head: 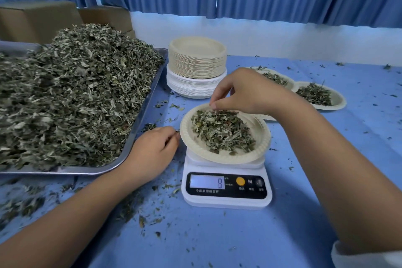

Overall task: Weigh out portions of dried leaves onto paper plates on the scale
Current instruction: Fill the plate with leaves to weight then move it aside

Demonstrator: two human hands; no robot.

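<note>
A white digital scale [226, 189] stands on the blue table, its display showing 8. On it sits a paper plate [258, 143] holding a small heap of dried leaves [221, 132]. My right hand [245, 91] hovers over the plate's far rim, its fingertips pinched together just above the leaves. My left hand [152, 154] lies on the table left of the scale, fingers curled, its fingertips pinching the plate's left edge. A big pile of dried leaves [71, 93] fills a metal tray [143, 115] at the left.
A tall stack of paper plates [196, 65] stands behind the scale. Filled plates [319, 95] lie at the right, partly behind my right hand. Leaf crumbs litter the blue tablecloth [217, 241]. Cardboard boxes [39, 19] and blue curtains sit at the back.
</note>
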